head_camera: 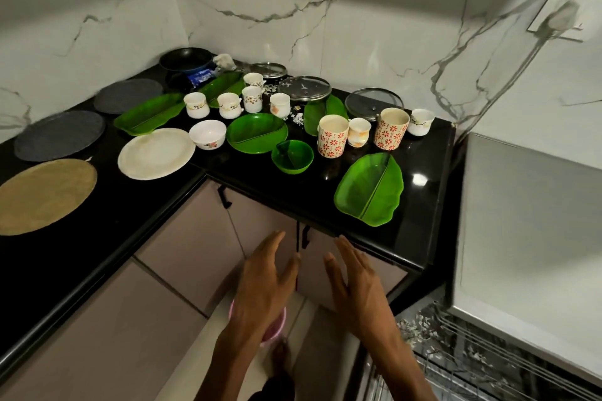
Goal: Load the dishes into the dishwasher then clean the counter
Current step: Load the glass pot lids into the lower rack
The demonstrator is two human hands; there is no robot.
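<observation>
A: Dishes — patterned ceramic cups, white plate, green plastic leaf-shaped tray [369, 193] — all sit on the glossy black counter [420, 205]; nothing loaded yet.

B: Both hands empty?

A: Yes — left hand [264, 283] and right hand [356, 283] hover below the counter edge, fingers spread, gripping nothing.

B: Then I'd take the near leaf tray first; the wire dishwasher rack [472, 365] waits at lower right.

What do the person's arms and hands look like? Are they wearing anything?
Both arms are bare with no sleeves in view. The left hand and right hand wear no gloves, and no rings, watch or bracelets show. Each hand shows its back, with long fingers.
</observation>
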